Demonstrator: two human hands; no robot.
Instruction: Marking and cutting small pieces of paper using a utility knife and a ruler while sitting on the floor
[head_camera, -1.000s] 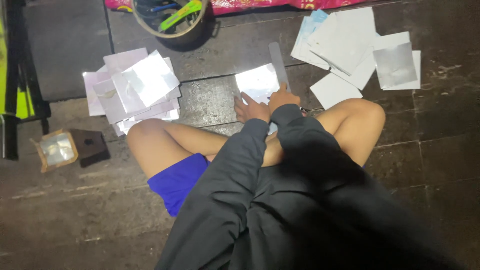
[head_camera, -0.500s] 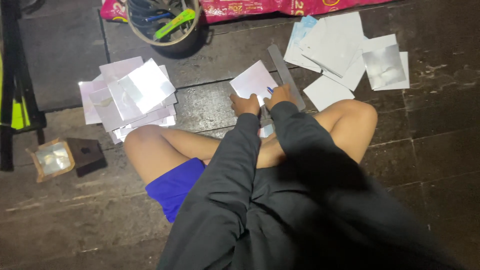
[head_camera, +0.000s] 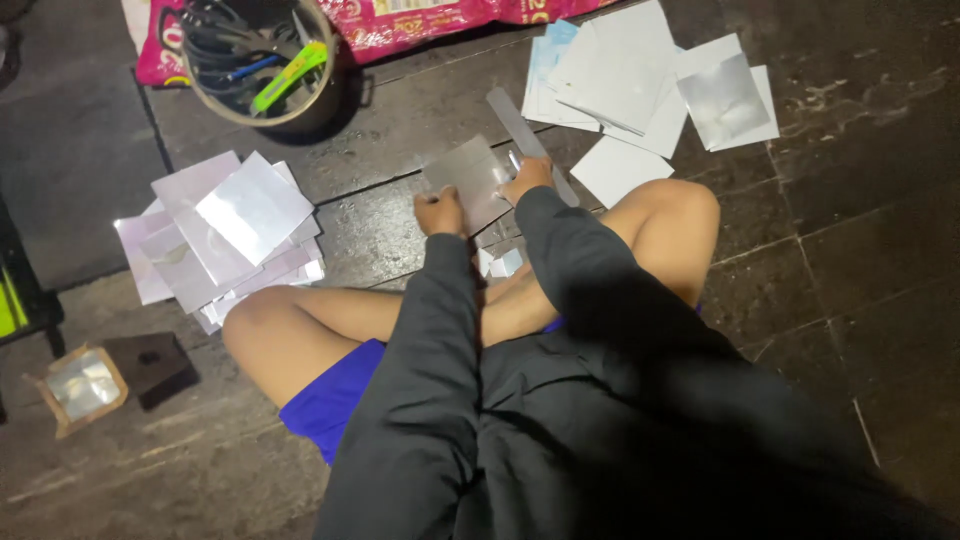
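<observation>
The floor (head_camera: 860, 250) under you is dark, worn stone or tile with grooved joints, and you sit on it cross-legged with the work spread in front of your knees.

Your left hand (head_camera: 440, 212) is closed on the near left corner of a silvery sheet (head_camera: 468, 175), which lies on the floor just ahead of your shins. Your right hand (head_camera: 527, 178) grips the sheet's right edge, and a small pale tool or blade seems to stick out of it; it is too small to say which. A long grey ruler (head_camera: 522, 130) lies slanted on the floor, touching or just beside that right edge.

Judging from this, you are in the middle of handling 1 sheet against the ruler, marking or trimming it; the cut or line does not look finished. The next move would call for the sheet to stay flat, the ruler square to its edge, and your left fingers clear of the tool's path.

To your left lies 1 loose stack of silvery sheets (head_camera: 225, 225), well apart from your hands. Beyond your right knee is a 2nd pile, white sheets (head_camera: 620, 70) fanned together. A round bucket (head_camera: 265, 70) of cables and a green tool stands farther off, before a pink bag (head_camera: 400, 25). Small offcuts (head_camera: 503, 264) lie by your shins.
</observation>
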